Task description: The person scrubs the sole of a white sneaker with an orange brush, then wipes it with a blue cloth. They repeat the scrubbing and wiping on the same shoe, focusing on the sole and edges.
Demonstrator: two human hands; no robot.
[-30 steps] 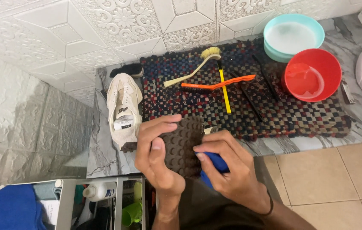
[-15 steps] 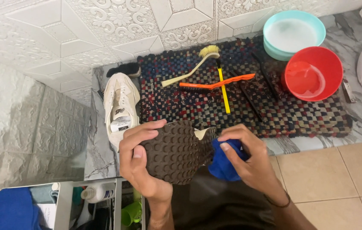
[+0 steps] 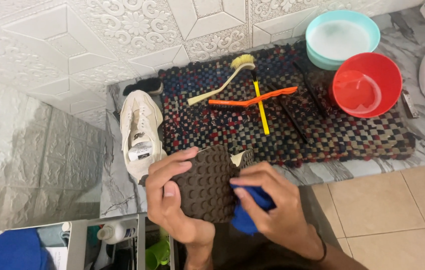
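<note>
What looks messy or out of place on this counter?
Nothing looks spilled or broken. The brushes lie crossed over one another on the woven mat, loosely rather than in a row. The left hand holds a shoe sole up while the right hand presses a blue cloth on it.

Brown studded shoe sole [image 3: 206, 187] upturned; blue cloth [image 3: 246, 212] touching.

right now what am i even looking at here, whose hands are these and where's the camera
The camera sits on a person's head and looks down, so the two bare hands are that person's own. The left hand holds a shoe with its brown studded sole turned up. The right hand presses a blue cloth against that sole. On the marble counter lies a second, cream shoe beside a woven mat. On the mat lie a yellow-bristled brush, an orange brush, a red bowl and a turquoise bowl.
</note>
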